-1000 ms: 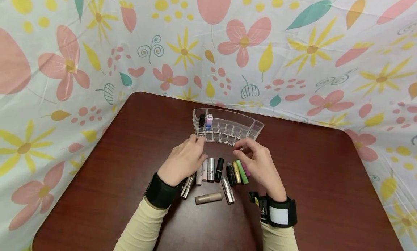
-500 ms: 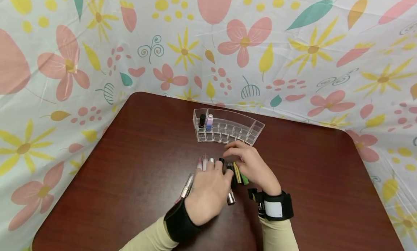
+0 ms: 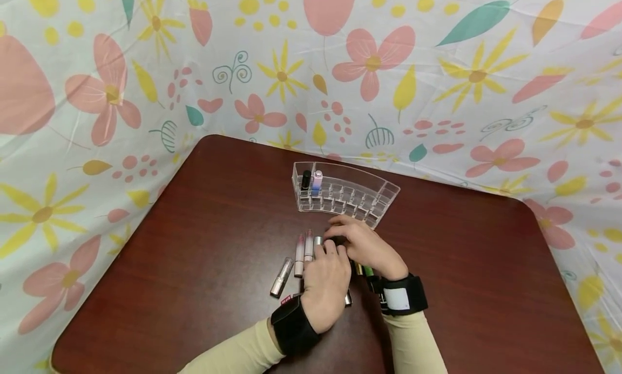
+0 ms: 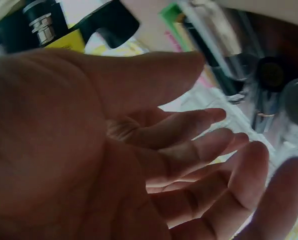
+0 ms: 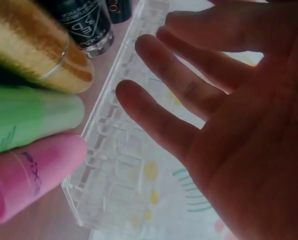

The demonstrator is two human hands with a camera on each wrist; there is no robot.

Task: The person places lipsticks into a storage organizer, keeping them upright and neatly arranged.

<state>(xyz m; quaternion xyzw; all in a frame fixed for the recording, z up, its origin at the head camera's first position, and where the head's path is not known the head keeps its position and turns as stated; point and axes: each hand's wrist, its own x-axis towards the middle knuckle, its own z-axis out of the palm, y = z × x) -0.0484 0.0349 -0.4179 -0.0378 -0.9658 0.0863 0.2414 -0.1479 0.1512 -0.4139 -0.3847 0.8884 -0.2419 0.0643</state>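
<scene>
My left hand (image 3: 328,282) reaches over a row of lipstick tubes, its fingertips among the silver and dark ones. In the left wrist view, its thumb (image 4: 154,82) and fingers are spread, with nothing between them. A clear-ended tube (image 4: 295,107) is close by its fingertips. My right hand (image 3: 366,247) hovers just beyond the row, fingers pointing left near a black tube. Its palm shows bare in the right wrist view, beside gold (image 5: 49,50), green (image 5: 34,117) and pink (image 5: 39,172) tubes. Two pale tubes with pinkish ends (image 3: 309,244) lie left of the hands.
Behind the hands stands a clear acrylic organizer (image 3: 350,171), holding a black tube (image 3: 305,179) and a pink-and-blue tube (image 3: 317,181) at its left end. Another silver lipstick (image 3: 282,278) lies slantwise at the left. A flower-print cloth (image 3: 282,66) hangs behind the brown table (image 3: 218,212).
My left hand has come back from the organizer's front and moved right over the tubes. The right hand has shifted left, closer to the left fingertips.
</scene>
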